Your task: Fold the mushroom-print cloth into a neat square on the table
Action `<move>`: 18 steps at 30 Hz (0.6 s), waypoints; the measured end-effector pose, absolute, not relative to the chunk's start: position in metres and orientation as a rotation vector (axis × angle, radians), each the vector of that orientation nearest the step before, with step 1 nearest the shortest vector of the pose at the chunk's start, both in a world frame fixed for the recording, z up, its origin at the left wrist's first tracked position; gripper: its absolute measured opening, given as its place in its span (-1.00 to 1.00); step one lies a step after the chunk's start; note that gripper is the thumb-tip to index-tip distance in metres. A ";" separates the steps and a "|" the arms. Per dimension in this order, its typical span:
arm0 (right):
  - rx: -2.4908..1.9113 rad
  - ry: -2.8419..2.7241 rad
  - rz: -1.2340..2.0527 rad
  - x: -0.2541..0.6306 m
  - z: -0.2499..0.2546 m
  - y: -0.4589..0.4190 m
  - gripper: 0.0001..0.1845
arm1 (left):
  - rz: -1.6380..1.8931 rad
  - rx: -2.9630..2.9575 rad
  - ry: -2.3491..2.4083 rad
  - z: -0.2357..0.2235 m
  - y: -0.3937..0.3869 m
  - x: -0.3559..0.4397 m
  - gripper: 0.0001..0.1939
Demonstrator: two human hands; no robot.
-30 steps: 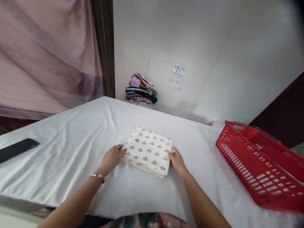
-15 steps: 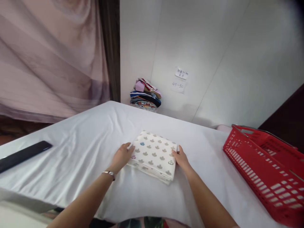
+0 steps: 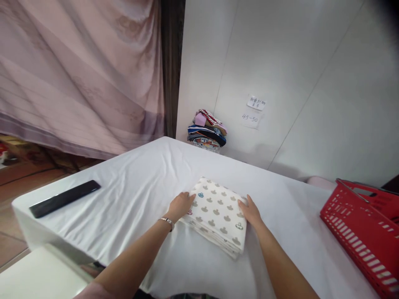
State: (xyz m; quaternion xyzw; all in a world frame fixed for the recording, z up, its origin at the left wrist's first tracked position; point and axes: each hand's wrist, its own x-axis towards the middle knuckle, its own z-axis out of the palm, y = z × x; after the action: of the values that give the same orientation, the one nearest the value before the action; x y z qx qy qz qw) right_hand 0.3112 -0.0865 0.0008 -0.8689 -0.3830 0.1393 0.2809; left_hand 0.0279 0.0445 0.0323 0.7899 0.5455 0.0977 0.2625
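A folded white cloth (image 3: 218,211) with grey mushroom-like prints and a few coloured outlined ones is on the white-covered table in front of me. Its near edge shows several stacked layers. My left hand (image 3: 182,205) grips the cloth's left side, thumb near the top and the other fingers partly hidden. On the opposite side, my right hand (image 3: 250,211) holds the right edge, its lower fingers out of sight behind the cloth. A silver bracelet (image 3: 168,223) circles my left wrist.
A black phone-like slab (image 3: 65,198) lies on the white tablecloth (image 3: 140,182) at left. The red plastic basket (image 3: 361,228) stands at right. Beyond the far edge is a pile of folded clothes (image 3: 207,131) by the wall, where paper notes (image 3: 254,112) hang. A pink curtain (image 3: 93,74) hangs at left.
My view has turned left, so the table, basket and clothes pile sit further right in the picture. Both hands keep their hold on the cloth's sides.
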 end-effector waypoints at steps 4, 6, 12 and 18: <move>-2.203 -0.929 0.547 0.320 0.004 -0.076 -0.17 | 0.144 2.119 1.455 0.034 0.047 0.031 -0.57; -2.117 -0.915 0.603 0.323 0.005 -0.076 -0.18 | 0.103 2.102 1.449 0.036 0.045 0.028 -0.56; -1.937 -0.927 0.661 0.331 0.019 -0.071 -0.24 | 0.154 2.106 1.471 0.034 0.039 0.026 -0.54; -2.097 -1.005 0.390 0.364 0.027 -0.033 -0.23 | 0.260 2.065 1.456 0.024 0.037 0.045 -0.47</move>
State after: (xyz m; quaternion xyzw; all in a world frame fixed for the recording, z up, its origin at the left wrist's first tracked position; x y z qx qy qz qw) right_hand 0.3644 -0.0327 0.0272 -0.8219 -0.3940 0.1528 0.3820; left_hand 0.0447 0.0370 0.0236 0.7765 0.5475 0.0979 0.2961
